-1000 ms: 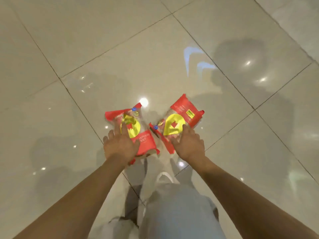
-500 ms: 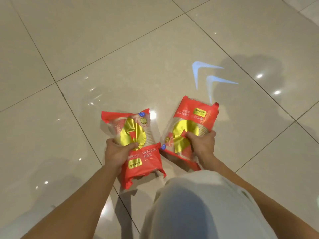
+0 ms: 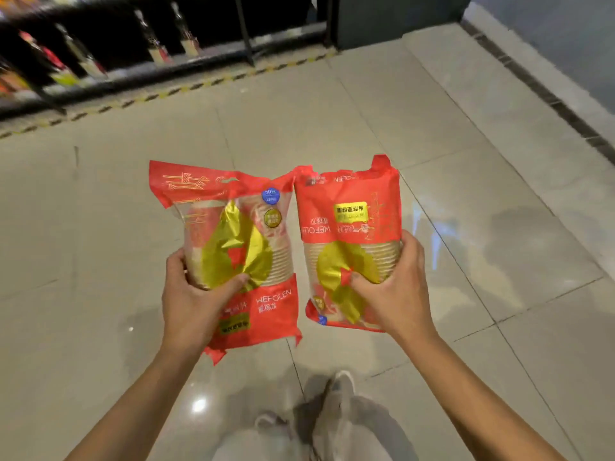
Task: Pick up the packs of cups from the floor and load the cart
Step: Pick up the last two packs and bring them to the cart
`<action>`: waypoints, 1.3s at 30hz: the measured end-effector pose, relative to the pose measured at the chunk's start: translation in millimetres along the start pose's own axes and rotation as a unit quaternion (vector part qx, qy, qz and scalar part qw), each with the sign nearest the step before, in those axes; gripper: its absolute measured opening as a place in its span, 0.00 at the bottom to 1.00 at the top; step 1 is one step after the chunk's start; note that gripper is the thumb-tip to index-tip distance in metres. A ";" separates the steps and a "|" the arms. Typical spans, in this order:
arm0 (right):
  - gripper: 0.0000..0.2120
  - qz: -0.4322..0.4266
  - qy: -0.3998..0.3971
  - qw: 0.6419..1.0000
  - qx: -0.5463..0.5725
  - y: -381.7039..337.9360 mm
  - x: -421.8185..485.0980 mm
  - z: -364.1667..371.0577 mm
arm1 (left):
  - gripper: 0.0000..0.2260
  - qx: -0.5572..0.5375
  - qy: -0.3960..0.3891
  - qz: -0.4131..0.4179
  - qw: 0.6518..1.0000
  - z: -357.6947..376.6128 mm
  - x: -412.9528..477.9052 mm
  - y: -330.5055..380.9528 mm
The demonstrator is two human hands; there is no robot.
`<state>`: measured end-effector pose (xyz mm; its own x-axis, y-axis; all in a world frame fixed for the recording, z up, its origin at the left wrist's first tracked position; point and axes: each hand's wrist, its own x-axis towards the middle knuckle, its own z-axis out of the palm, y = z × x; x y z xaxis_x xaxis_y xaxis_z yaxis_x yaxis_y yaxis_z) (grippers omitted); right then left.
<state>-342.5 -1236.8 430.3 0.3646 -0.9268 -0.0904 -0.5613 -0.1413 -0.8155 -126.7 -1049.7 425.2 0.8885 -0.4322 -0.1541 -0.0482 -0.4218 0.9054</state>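
The left pack of cups (image 3: pixel 233 257) and the right pack of cups (image 3: pixel 349 241) are hanging side by side in the air in front of the person, clear of the floor (image 3: pixel 499 261), their inner edges nearly touching. The left hand (image 3: pixel 196 301) is gripping the left pack, thumb pressing across the gold print and fingers wrapping behind. The right hand (image 3: pixel 392 294) is clasping the right pack the same way.

Each hand is closing on slack, glossy film around the lower middle only, so a pack may be sliding under the thumb. A quick swing could be sending it back down onto the tiles. Squeezing harder risks crushing the stacked cups inside. The cart is not showing anywhere, so the person is probably needing to turn, and a pack could be knocking against the shelf (image 3: pixel 133 61) of bottles (image 3: pixel 156 41) running along the far edge of the floor.

A second earlier the hands were lying on the packs on the floor. Half a second earlier they were gripping them low over the tiles. Now the packs are riding higher, and the view is lifting enough to bring the shelf in.
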 end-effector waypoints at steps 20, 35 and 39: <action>0.42 -0.233 -0.388 0.880 0.143 -287.9 -430.7 -130.1 | 0.33 -0.063 0.431 0.016 0.900 -395.9 -548.6 166.4; 0.45 -0.319 -0.593 0.734 0.088 -261.0 -869.1 -107.4 | 0.38 -0.090 0.654 -0.105 0.744 -539.7 -978.3 16.1; 0.43 -0.322 -0.627 0.703 0.093 -250.9 -992.3 -104.4 | 0.38 -0.090 0.682 -0.124 0.715 -586.9 -1078.9 -30.2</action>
<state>-641.1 -318.1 784.4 0.9327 0.3605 -0.0065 0.0841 -0.2351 -0.9683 -816.0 -102.8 796.3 0.4847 0.8690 0.1000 0.1383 -0.1890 0.9722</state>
